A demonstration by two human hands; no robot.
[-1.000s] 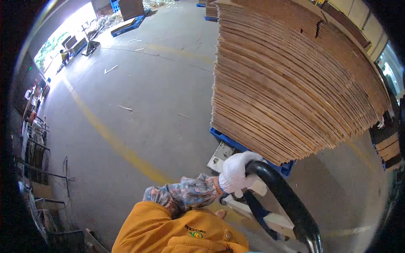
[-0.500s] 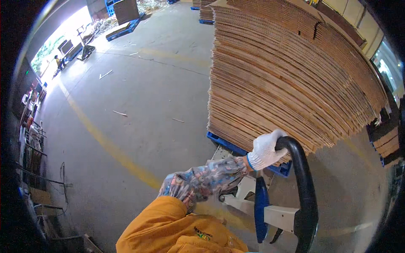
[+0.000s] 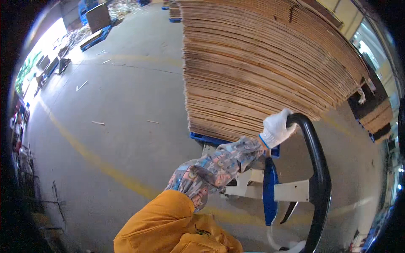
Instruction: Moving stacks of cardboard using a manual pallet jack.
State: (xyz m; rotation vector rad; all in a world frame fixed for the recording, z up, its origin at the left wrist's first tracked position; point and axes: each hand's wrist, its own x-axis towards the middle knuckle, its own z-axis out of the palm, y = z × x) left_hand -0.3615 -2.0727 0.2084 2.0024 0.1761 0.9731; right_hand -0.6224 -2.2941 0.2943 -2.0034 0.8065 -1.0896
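My left hand (image 3: 277, 129), in a white knit glove, is closed round the upper end of the black loop handle (image 3: 317, 158) of a pallet jack. A patterned sleeve cover (image 3: 217, 168) runs over that forearm. Below the glove are the jack's blue upright part (image 3: 270, 192), its white crossbar (image 3: 292, 191) and a dark lever (image 3: 289, 212). At the lower edge, beside the handle, a bit of white glove (image 3: 298, 247) shows, seemingly my right hand; its fingers are mostly cut off. Beyond the handle a tall stack of flat cardboard sheets (image 3: 257, 80) stands on a blue pallet (image 3: 209, 138).
Thin scraps (image 3: 98, 123) lie on the grey floor, which a yellow line (image 3: 97, 162) crosses. Far left are a blue pallet (image 3: 96, 39) and a bright doorway (image 3: 48, 42). Another cardboard stack (image 3: 375, 116) stands at the right. Clutter lines the left edge.
The view has swung to the right, so stack, floor and doorway sit further left and higher. My left hand keeps its hold on the handle. The white glove at the lower edge has come into view.
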